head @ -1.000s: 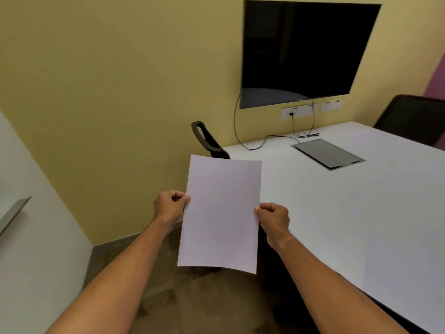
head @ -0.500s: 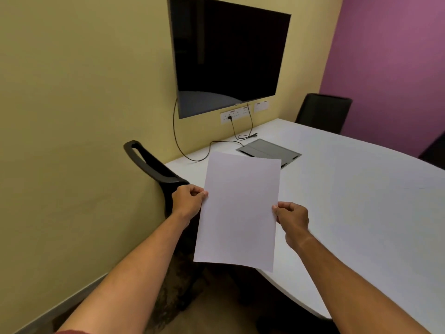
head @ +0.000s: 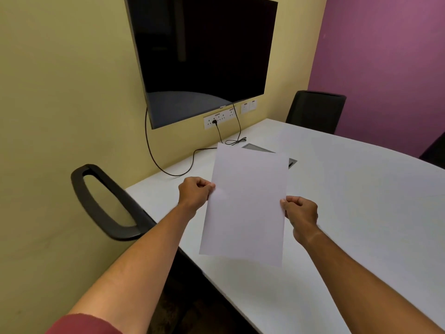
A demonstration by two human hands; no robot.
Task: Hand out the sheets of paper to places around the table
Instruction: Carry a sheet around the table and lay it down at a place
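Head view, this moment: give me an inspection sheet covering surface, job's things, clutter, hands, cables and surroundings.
Surface: white table, no sheets laid on the visible part; grey cable hatch partly hidden by the paper.
Job's things: white paper held above the table's near corner; whether one sheet or several, cannot tell.
Clutter: nothing seen.
Hands: left hand pinches the paper's left edge, right hand its right edge.
Cables: black cable from behind the screen onto the table; another from the wall sockets, coiled near the hatch.
Surroundings: dark wall screen, chair armrest at left, black chair at the far side, yellow and purple walls.
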